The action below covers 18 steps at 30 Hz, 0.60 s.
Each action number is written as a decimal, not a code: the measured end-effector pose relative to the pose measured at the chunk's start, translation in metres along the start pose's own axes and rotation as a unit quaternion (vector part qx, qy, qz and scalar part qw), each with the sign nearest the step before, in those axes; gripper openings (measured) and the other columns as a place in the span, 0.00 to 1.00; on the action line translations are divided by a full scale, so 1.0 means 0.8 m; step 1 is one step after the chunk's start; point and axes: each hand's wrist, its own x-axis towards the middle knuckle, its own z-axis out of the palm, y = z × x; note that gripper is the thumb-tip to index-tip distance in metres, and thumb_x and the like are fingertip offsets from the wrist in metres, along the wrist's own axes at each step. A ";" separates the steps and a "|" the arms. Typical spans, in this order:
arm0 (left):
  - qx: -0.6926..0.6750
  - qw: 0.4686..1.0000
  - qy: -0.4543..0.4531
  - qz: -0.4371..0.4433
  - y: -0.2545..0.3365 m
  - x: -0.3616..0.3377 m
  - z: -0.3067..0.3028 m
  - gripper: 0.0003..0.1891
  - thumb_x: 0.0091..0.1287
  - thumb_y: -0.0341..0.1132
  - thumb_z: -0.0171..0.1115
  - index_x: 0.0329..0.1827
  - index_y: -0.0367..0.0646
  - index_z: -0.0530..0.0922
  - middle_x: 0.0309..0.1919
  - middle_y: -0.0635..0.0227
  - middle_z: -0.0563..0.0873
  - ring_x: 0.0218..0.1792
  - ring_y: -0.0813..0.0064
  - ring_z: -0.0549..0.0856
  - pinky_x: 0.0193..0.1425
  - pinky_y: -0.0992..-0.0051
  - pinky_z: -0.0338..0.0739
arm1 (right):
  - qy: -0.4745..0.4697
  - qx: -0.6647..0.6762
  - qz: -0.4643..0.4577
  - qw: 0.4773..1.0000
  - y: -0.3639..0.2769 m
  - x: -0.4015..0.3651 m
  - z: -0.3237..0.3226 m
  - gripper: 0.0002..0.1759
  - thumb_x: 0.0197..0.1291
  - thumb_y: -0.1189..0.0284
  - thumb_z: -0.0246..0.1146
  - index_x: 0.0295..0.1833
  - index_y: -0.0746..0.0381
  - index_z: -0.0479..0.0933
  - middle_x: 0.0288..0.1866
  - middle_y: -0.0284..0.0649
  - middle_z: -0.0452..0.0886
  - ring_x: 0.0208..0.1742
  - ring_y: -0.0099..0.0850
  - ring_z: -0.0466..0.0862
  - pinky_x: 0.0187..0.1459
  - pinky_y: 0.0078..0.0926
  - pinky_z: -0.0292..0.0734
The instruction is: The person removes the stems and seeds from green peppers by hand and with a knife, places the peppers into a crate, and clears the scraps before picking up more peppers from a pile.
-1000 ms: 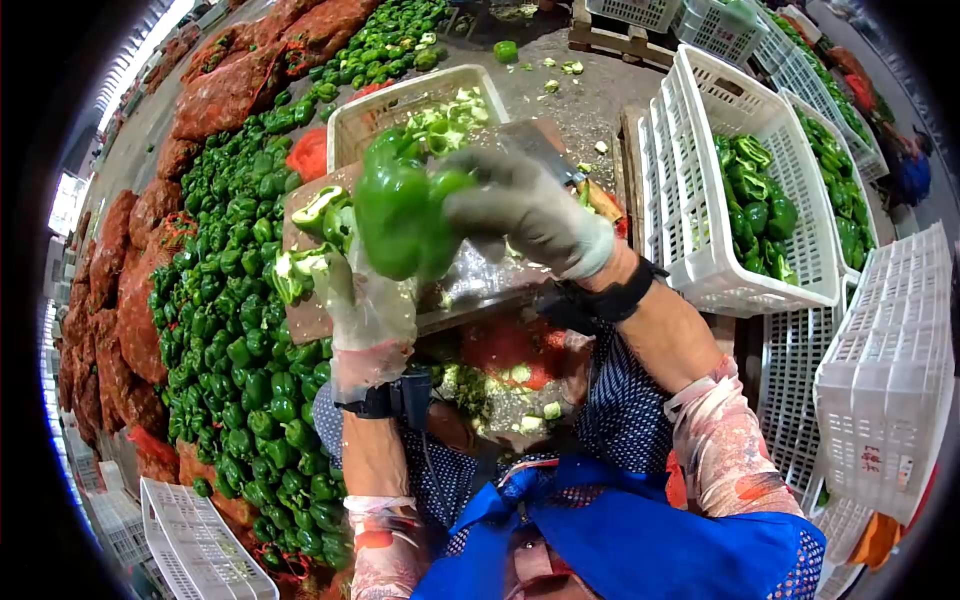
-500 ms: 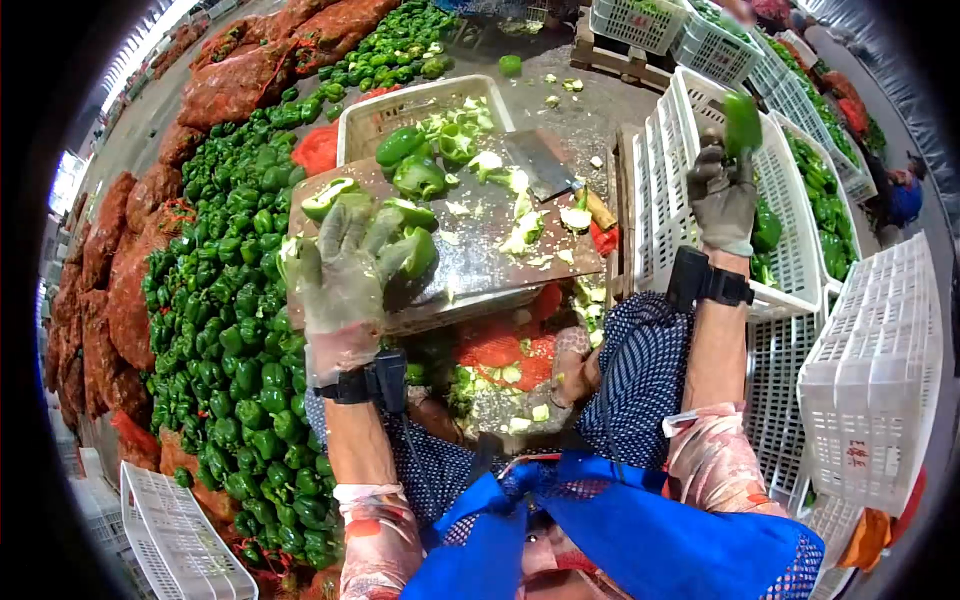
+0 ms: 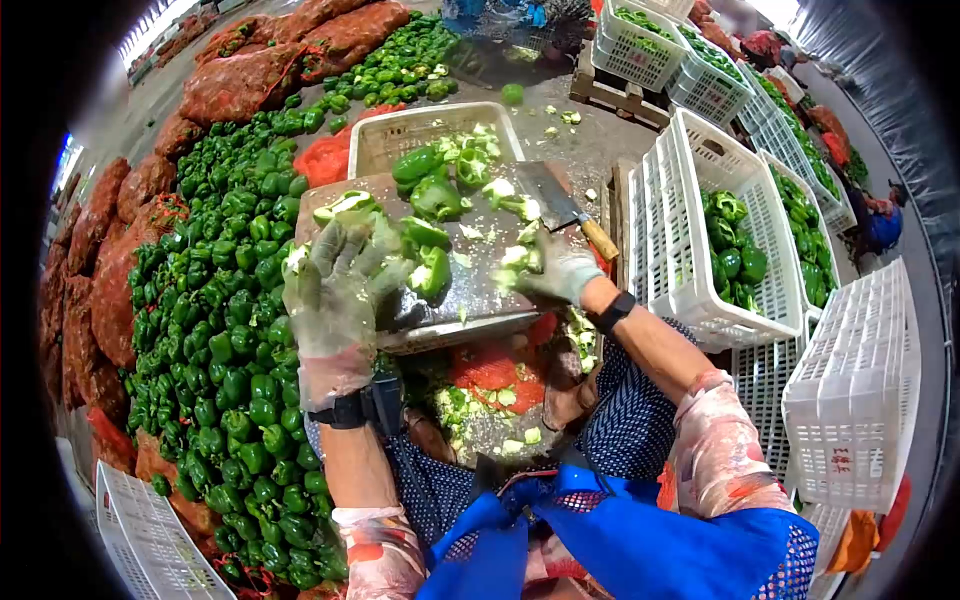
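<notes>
My left hand (image 3: 340, 290), in a pale, dirty glove, is spread open over the left edge of the cutting board (image 3: 470, 290). Beside its fingers are a cut green pepper piece (image 3: 432, 272) and a pepper half (image 3: 347, 205). My right hand (image 3: 560, 272), gloved and partly blurred, is at the board's right side, thumb apart from the fingers, close to pale pepper scraps (image 3: 516, 258). No whole pepper shows in it. Farther back on the board lie green peppers (image 3: 436, 198) and a cleaver (image 3: 547, 197) with a wooden handle.
A white bin (image 3: 375, 145) with pepper scraps stands behind the board. Heaped green peppers (image 3: 230, 350) cover the left floor, beside red mesh sacks (image 3: 120, 300). At right, a white crate (image 3: 660, 225) holds peppers; stacked crates (image 3: 850, 400) stand nearer. Scraps lie between my feet.
My right hand has come from above the right crate to the board, and the green pepper it held is gone from it. My left hand stays over the board's left side, fingers more spread.
</notes>
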 end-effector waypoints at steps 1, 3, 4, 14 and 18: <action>0.021 1.000 0.007 0.001 0.000 0.001 -0.001 0.43 0.61 0.55 0.66 0.69 0.31 0.62 0.61 0.46 0.71 0.60 0.46 0.75 0.57 0.45 0.78 | -0.049 0.016 0.026 0.998 -0.014 0.016 0.002 0.52 0.56 0.44 0.63 0.73 0.69 0.53 0.56 0.62 0.75 0.57 0.50 0.79 0.58 0.43 0.74; 0.017 1.000 -0.009 -0.004 0.000 0.004 -0.002 0.45 0.60 0.53 0.68 0.68 0.27 0.60 0.60 0.46 0.71 0.57 0.47 0.78 0.53 0.50 0.82 | -0.028 0.035 0.064 0.997 -0.042 0.052 0.001 0.47 0.57 0.45 0.62 0.70 0.69 0.57 0.57 0.60 0.75 0.57 0.52 0.79 0.60 0.46 0.72; 0.020 1.000 -0.001 -0.001 0.001 0.004 0.000 0.44 0.60 0.53 0.68 0.68 0.27 0.60 0.60 0.46 0.71 0.56 0.47 0.78 0.53 0.50 0.82 | 0.001 0.031 0.064 0.997 -0.045 0.073 0.000 0.43 0.58 0.47 0.62 0.68 0.68 0.59 0.57 0.60 0.75 0.57 0.54 0.79 0.60 0.47 0.72; -0.004 1.000 -0.024 -0.010 -0.005 0.026 -0.001 0.33 0.66 0.47 0.63 0.68 0.36 0.67 0.59 0.49 0.76 0.56 0.47 0.79 0.52 0.47 0.82 | 0.092 0.046 -0.011 0.995 -0.024 0.259 -0.086 0.38 0.52 0.46 0.65 0.62 0.61 0.70 0.54 0.58 0.79 0.56 0.51 0.80 0.55 0.43 0.75; -0.015 0.999 -0.040 -0.028 -0.012 0.039 -0.002 0.33 0.66 0.48 0.63 0.67 0.33 0.66 0.60 0.47 0.74 0.57 0.46 0.78 0.53 0.47 0.82 | -0.030 0.102 -0.074 0.992 -0.043 0.286 -0.060 0.32 0.56 0.53 0.60 0.65 0.55 0.72 0.59 0.55 0.78 0.60 0.45 0.79 0.61 0.41 0.73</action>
